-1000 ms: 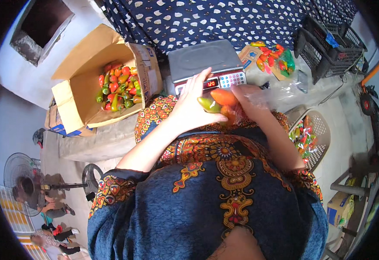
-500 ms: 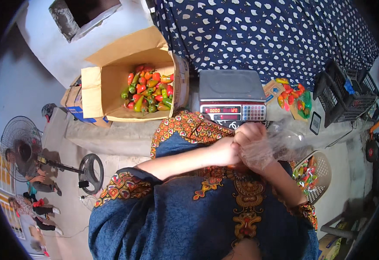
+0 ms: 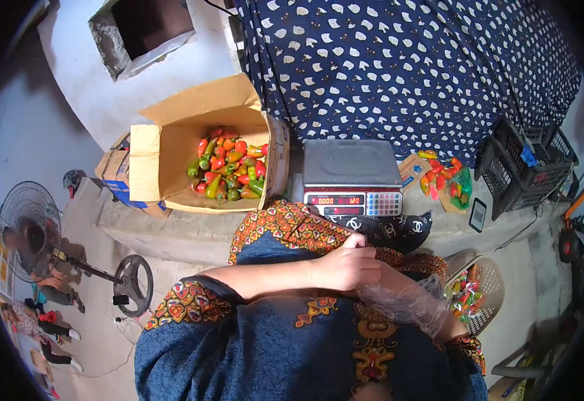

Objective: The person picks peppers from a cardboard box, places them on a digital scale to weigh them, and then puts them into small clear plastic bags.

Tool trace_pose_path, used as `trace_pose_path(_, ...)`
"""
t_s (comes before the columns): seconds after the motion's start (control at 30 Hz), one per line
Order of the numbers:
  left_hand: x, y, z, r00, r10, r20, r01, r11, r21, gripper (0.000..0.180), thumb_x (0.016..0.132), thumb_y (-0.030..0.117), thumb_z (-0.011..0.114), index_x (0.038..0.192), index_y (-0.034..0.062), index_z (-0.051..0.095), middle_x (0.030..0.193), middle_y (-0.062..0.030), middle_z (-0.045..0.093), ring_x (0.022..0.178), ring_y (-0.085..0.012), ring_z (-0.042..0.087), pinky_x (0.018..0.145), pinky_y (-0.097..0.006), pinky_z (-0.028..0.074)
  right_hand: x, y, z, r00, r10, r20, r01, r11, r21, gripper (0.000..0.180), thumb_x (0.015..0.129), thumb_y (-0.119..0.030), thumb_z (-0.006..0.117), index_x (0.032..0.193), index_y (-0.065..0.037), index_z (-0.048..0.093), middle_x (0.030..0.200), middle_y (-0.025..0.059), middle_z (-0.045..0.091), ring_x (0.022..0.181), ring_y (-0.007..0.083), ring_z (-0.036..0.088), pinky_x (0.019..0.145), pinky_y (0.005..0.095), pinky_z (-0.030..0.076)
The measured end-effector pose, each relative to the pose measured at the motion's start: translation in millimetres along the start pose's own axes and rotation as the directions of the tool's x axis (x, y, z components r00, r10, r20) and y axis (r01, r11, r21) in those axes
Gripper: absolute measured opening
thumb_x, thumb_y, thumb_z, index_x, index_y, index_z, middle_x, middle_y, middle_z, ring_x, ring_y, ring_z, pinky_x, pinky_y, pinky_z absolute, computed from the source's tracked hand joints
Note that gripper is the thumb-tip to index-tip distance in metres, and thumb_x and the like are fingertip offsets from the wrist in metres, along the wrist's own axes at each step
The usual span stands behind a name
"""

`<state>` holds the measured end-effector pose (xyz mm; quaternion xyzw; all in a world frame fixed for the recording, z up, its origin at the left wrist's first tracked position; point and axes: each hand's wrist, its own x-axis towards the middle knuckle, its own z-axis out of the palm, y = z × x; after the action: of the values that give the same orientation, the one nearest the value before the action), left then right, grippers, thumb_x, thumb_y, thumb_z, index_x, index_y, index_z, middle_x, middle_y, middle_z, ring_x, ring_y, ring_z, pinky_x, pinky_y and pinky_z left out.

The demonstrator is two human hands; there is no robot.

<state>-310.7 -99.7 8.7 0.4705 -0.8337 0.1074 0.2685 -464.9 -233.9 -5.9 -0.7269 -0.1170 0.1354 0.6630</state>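
Observation:
My left hand (image 3: 347, 267) is closed over my right hand in front of my body, just below the grey digital scale (image 3: 352, 172). Thin clear plastic (image 3: 405, 304) wraps my right hand (image 3: 389, 289) and wrist; its fingers are hidden under the left hand. No pepper shows in either hand. An open cardboard box (image 3: 150, 160) at the left of the scale holds red, orange and green peppers (image 3: 228, 167). More peppers (image 3: 442, 179) lie in a loose pile to the right of the scale.
A white basket (image 3: 498, 297) with peppers sits low on the right. A black crate (image 3: 529, 167) and a phone (image 3: 478, 214) are at the right of the concrete ledge (image 3: 172, 234). A standing fan (image 3: 31, 227) is on the left. Dark patterned cloth (image 3: 405, 67) hangs behind.
A second ago my hands were up at the scale with green and orange peppers in them. They have come down toward my body, and the left hand now covers the plastic-wrapped right hand.

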Motion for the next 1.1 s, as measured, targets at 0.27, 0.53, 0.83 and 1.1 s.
trace_pose_path(0.27,62,23,-23,0.992,0.108,0.073,-0.105,0.994,-0.041,0.018,0.073,0.023,0.058,0.087,0.0135,0.052,0.069,0.0014,0.053,0.071,-0.0159,0.055,0.078,-0.034,0.034,6,-5,5,0.996,0.012,-0.084,-0.017,0.998,-0.059,0.036,0.087,-0.031,0.054,0.106,-0.001,0.055,0.101,0.0146,0.057,0.093,0.0252,0.056,0.083,0.0359,0.044)
trace_pose_path(0.53,72,38,-41,0.992,-0.032,-0.118,0.010,0.983,-0.182,0.031,0.073,0.027,0.064,0.101,0.0146,0.058,0.076,-0.0033,0.057,0.082,-0.0216,0.056,0.079,-0.034,0.039,14,-18,2,0.906,-0.008,-0.423,-0.089,0.974,-0.210,0.034,0.090,-0.029,0.049,0.103,0.001,0.058,0.095,0.0161,0.060,0.088,0.0247,0.059,0.078,0.0350,0.046)
trace_pose_path(0.83,-30,2,-1,0.524,-0.762,0.381,0.304,-0.250,-0.919,0.069,0.078,0.002,0.067,0.133,0.0049,0.025,0.118,-0.0055,0.044,0.111,-0.0172,0.044,0.097,-0.033,0.038,18,-45,-25,0.496,-0.002,-0.868,-0.384,0.897,-0.221,0.048,0.096,-0.037,0.038,0.101,0.005,0.062,0.090,0.0236,0.064,0.084,0.0311,0.064,0.076,0.0399,0.048)
trace_pose_path(1.1,-20,-1,-21,0.690,-0.718,-0.094,0.607,0.644,-0.466,0.074,0.068,0.015,0.076,0.129,0.0014,0.034,0.109,-0.0178,0.053,0.106,-0.0316,0.053,0.093,-0.039,0.042,43,-54,-19,0.545,0.021,-0.838,-0.554,0.759,-0.341,0.052,0.098,-0.040,0.030,0.101,0.000,0.063,0.096,0.0268,0.063,0.091,0.0437,0.059,0.082,0.0482,0.044)
